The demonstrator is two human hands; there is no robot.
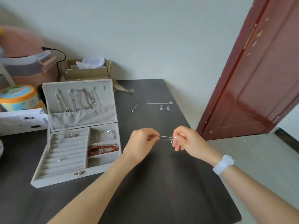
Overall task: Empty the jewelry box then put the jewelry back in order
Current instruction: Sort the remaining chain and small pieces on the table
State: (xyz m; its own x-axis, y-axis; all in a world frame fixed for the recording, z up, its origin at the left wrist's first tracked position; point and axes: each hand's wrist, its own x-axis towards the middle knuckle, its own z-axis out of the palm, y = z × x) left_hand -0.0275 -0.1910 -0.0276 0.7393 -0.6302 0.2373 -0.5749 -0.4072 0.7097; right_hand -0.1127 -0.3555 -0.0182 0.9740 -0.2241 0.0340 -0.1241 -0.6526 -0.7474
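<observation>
An open grey jewelry box (pixel 41 176) lies at the left of the dark table (pixel 153 183). Several chains (pixel 77 99) hang in its lid. Its tray holds rings (pixel 68 135), a silver bangle (pixel 105 133) and a red bead bracelet (pixel 103 149). Above the table's middle, my left hand (pixel 140 143) and my right hand (pixel 184 139) each pinch one end of a thin silver chain (pixel 165 138) stretched between them. A silver necklace (pixel 152 104) and two earrings (pixel 164 108) lie on the table farther back.
A cardboard box (pixel 87 71), a pink container (pixel 27 65), an orange-lidded tub (pixel 17 96) and a white carton (pixel 21 120) crowd the back left. A red-brown door (pixel 252 78) stands open at the right, beyond the table's edge.
</observation>
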